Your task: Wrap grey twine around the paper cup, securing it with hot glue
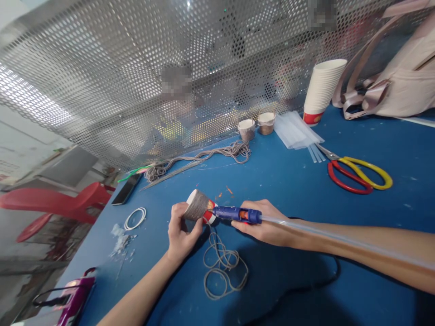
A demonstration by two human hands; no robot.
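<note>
My left hand (183,233) is closed round a small paper cup (198,206), tilted on its side. Grey cord covers much of the cup's wall, while a red printed band shows at its base end. From the cup a loose grey cord (222,262) trails in loops onto the table. In my right hand (263,222) is a blue hot glue gun (234,214), its nozzle at the red band; whether it touches I cannot tell. A long clear glue stick (326,233) sticks out of the gun's back, over my forearm.
Scissors (360,174), glue sticks in a bag (297,130), stacked paper cups (322,90) and two cord-wrapped cups (246,130) lie or stand toward the back. A cord bundle (204,156) runs along the perforated metal screen (142,81). A phone (127,189) and white ring (135,218) lie left.
</note>
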